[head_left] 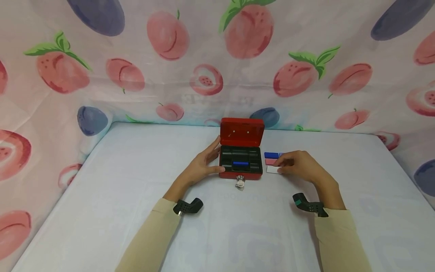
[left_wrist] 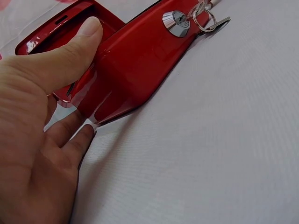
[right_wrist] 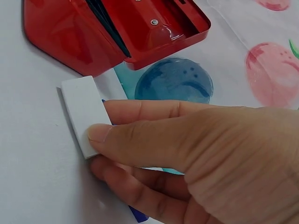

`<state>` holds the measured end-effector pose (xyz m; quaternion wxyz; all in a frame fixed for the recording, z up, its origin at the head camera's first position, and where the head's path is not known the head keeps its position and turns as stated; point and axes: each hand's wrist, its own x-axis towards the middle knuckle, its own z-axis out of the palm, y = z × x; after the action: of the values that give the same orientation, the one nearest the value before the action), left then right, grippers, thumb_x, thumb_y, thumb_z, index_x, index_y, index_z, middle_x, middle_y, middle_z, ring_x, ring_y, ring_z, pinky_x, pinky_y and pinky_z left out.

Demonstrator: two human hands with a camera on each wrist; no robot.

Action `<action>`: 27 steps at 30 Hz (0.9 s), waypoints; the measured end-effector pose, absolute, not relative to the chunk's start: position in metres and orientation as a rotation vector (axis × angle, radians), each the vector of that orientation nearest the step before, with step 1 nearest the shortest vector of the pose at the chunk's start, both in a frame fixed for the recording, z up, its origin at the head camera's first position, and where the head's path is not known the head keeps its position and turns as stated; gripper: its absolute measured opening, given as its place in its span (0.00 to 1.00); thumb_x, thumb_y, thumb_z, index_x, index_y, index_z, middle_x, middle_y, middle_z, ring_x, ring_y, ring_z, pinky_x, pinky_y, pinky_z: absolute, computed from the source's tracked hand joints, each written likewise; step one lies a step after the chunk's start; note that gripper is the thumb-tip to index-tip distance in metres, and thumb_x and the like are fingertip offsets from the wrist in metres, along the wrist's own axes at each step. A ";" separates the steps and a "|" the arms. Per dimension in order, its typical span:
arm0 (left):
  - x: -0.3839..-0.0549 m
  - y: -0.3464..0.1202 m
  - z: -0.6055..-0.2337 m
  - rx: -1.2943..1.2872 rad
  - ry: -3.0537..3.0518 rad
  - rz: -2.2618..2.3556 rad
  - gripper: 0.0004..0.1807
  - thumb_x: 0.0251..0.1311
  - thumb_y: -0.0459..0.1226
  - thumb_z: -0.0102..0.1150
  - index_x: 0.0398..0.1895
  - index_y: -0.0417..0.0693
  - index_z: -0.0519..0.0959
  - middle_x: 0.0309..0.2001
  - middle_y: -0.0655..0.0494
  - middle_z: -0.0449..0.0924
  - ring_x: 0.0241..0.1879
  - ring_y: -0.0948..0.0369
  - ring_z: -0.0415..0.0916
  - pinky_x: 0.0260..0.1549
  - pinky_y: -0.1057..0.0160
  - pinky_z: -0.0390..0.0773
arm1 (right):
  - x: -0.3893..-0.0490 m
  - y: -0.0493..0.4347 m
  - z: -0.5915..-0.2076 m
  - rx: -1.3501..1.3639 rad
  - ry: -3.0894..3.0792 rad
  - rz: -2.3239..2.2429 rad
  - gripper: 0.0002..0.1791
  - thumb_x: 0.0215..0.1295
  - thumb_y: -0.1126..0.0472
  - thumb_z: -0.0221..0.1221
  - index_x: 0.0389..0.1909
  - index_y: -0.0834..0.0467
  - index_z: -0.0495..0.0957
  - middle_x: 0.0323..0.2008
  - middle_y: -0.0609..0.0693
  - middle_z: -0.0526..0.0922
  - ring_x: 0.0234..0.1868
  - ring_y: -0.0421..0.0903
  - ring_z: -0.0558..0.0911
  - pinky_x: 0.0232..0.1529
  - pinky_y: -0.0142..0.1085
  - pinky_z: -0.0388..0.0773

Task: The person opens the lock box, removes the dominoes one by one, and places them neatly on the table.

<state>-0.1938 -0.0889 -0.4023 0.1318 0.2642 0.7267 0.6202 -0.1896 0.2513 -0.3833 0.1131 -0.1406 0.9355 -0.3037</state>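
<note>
An open red cash box stands on the table with its lid raised and a black tray inside. One blue block lies in the tray's front middle compartment. Along the box's left side, my left hand grips it, the thumb over the front left rim and the fingers against the side wall. To the right of the box, my right hand pinches a flat white rectangular block between thumb and fingers. Beyond that block lie a pink block and a blue block, partly hidden by the hand.
Keys on a ring hang from the lock at the box's front. White cloth covers the table. A fruit-printed curtain rises behind the table and at its sides.
</note>
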 end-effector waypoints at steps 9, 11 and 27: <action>-0.193 -0.089 -0.403 0.771 2.117 1.802 0.52 0.55 0.27 0.65 0.76 0.49 0.43 0.75 0.48 0.45 0.70 0.47 0.52 0.67 0.52 0.55 | -0.190 0.251 -0.383 -0.475 2.793 -0.878 0.06 0.55 0.66 0.68 0.35 0.55 0.86 0.33 0.48 0.82 0.34 0.47 0.75 0.39 0.41 0.76; -0.193 -0.089 -0.402 0.775 2.118 1.805 0.52 0.55 0.26 0.65 0.76 0.48 0.43 0.75 0.48 0.45 0.70 0.46 0.52 0.67 0.51 0.55 | -0.190 0.251 -0.382 -0.480 2.805 -0.871 0.06 0.55 0.67 0.68 0.34 0.55 0.86 0.32 0.48 0.82 0.33 0.47 0.74 0.38 0.41 0.75; -0.206 -0.089 -0.426 0.787 2.144 1.812 0.53 0.54 0.30 0.67 0.76 0.62 0.46 0.74 0.58 0.48 0.69 0.54 0.55 0.66 0.57 0.57 | -0.190 0.250 -0.384 -0.460 2.837 -0.851 0.06 0.55 0.67 0.67 0.34 0.55 0.87 0.32 0.47 0.82 0.34 0.47 0.76 0.40 0.42 0.76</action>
<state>-0.2057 -0.0886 -0.4260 0.1131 0.2682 0.7307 0.6175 -0.1897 0.2501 -0.3841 0.0719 -0.1529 0.9441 -0.2831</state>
